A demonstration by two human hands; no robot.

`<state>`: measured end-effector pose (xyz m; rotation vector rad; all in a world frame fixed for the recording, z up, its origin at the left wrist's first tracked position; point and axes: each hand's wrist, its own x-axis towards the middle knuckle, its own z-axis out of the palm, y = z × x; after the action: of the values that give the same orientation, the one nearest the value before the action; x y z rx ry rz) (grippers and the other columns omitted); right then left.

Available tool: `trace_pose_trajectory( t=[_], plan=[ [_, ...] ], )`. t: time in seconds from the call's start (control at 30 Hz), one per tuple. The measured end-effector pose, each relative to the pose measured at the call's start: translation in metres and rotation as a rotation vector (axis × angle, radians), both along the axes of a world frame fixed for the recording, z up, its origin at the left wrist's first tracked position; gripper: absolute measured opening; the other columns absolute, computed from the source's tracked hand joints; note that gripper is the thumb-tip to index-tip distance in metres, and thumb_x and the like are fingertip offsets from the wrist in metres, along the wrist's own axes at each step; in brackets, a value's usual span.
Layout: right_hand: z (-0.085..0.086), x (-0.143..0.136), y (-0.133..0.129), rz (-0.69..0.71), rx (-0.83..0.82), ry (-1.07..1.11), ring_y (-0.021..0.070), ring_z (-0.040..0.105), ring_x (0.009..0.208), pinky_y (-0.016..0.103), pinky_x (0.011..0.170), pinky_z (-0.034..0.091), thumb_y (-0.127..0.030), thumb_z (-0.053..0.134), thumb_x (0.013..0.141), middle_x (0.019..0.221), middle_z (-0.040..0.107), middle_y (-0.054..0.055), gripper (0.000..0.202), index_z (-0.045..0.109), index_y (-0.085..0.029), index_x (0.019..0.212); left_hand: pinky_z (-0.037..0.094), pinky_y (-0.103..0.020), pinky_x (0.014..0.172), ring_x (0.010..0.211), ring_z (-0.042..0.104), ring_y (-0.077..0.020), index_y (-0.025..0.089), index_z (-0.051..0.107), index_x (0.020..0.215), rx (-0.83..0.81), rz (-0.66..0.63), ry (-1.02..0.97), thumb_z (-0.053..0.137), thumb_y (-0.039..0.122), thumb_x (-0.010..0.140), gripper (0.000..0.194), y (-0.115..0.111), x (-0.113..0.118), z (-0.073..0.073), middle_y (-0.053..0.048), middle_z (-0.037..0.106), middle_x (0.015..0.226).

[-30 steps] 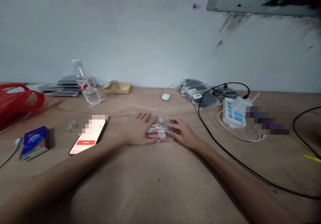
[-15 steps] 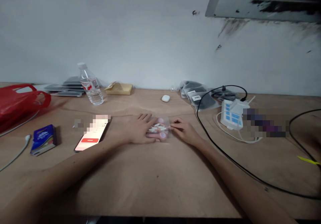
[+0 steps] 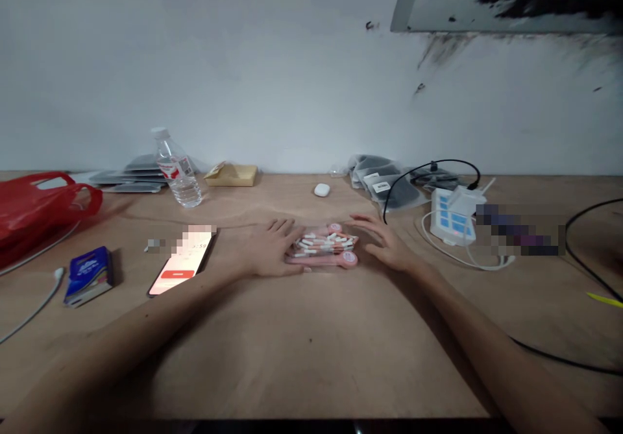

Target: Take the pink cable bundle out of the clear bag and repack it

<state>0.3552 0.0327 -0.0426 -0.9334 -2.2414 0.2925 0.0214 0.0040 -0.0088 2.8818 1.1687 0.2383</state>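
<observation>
A pink-and-white bundle [image 3: 327, 244], which looks like a beaded skipping rope with two pink handles, lies on the table in front of me. Clear plastic film shows around part of it; whether its right end sticks out of the film I cannot tell. My left hand [image 3: 276, 249] rests flat over the bundle's left end, fingers spread, hiding that part. Just beyond the right end hovers my right hand [image 3: 384, 244], its fingers apart and nothing between them.
Left of my hands lie a lit phone [image 3: 182, 262] and a blue tissue pack [image 3: 89, 275]. Behind them stand a water bottle [image 3: 179, 171] and a small cardboard tray [image 3: 232, 175]. A white case [image 3: 322, 190], grey packets [image 3: 384, 181] and a power strip [image 3: 450, 217] with cables sit farther right.
My right hand has opened from a pinch at the packet's right edge and moved right. More of the pink-and-white bundle shows, reaching farther right. My left hand stays on its left end.
</observation>
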Motion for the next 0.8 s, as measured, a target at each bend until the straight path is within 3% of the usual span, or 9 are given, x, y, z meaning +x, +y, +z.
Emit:
trace_pose_trajectory(
  t=[0.1, 0.23, 0.3, 0.4, 0.6, 0.8],
  plan=[
    [0.002, -0.020, -0.012, 0.040, -0.019, -0.034, 0.0350, 0.042, 0.142, 0.058, 0.115, 0.035, -0.043, 0.057, 0.095, 0.153, 0.047, 0.014, 0.052, 0.053, -0.025, 0.144, 0.027, -0.051, 0.115, 0.141, 0.038, -0.0393, 0.018, 0.035, 0.151, 0.006, 0.008, 0.020, 0.049, 0.077, 0.086, 0.089, 0.000, 0.001, 0.001, -0.019, 0.042, 0.154],
    [-0.007, -0.042, -0.019, 0.094, -0.018, -0.166, 0.0375, 0.039, 0.144, 0.060, 0.114, 0.036, -0.042, 0.068, 0.085, 0.157, 0.040, 0.019, 0.081, 0.035, -0.020, 0.156, 0.024, -0.050, 0.117, 0.142, 0.036, -0.0388, 0.011, 0.028, 0.153, -0.009, -0.003, 0.020, 0.050, 0.074, 0.086, 0.094, 0.000, 0.001, 0.001, -0.022, 0.039, 0.155],
    [-0.012, -0.046, -0.018, 0.092, -0.011, -0.205, 0.0374, 0.038, 0.145, 0.060, 0.115, 0.036, -0.043, 0.068, 0.086, 0.158, 0.038, 0.020, 0.085, 0.030, -0.018, 0.157, 0.025, -0.050, 0.117, 0.143, 0.035, -0.0384, 0.013, 0.029, 0.153, -0.018, -0.006, 0.007, 0.053, 0.071, 0.086, 0.091, 0.000, 0.000, 0.001, -0.020, 0.040, 0.155],
    [-0.012, -0.045, -0.015, 0.074, 0.020, -0.236, 0.0369, 0.040, 0.144, 0.060, 0.113, 0.038, -0.043, 0.063, 0.090, 0.158, 0.040, 0.019, 0.075, 0.036, -0.019, 0.155, 0.024, -0.053, 0.117, 0.144, 0.034, -0.0390, 0.019, 0.035, 0.150, -0.036, -0.021, -0.005, 0.054, 0.072, 0.085, 0.086, 0.000, -0.004, 0.002, -0.017, 0.042, 0.154],
    [0.010, -0.026, -0.014, 0.074, 0.040, -0.359, 0.0338, 0.053, 0.133, 0.056, 0.109, 0.044, -0.038, 0.064, 0.091, 0.148, 0.053, 0.012, 0.059, 0.048, -0.030, 0.148, 0.021, -0.053, 0.118, 0.148, 0.027, -0.0409, 0.016, 0.032, 0.153, -0.065, 0.010, 0.038, 0.048, 0.078, 0.086, 0.094, 0.001, -0.007, 0.003, -0.021, 0.034, 0.159],
    [0.016, -0.010, -0.011, 0.015, 0.040, -0.334, 0.0353, 0.060, 0.122, 0.055, 0.103, 0.047, -0.036, 0.074, 0.079, 0.135, 0.062, 0.011, 0.061, 0.058, -0.029, 0.138, 0.020, -0.053, 0.118, 0.148, 0.024, -0.0430, 0.012, 0.026, 0.156, -0.051, 0.039, 0.085, 0.038, 0.085, 0.085, 0.103, 0.000, -0.008, 0.003, -0.025, 0.026, 0.161]
  ],
)
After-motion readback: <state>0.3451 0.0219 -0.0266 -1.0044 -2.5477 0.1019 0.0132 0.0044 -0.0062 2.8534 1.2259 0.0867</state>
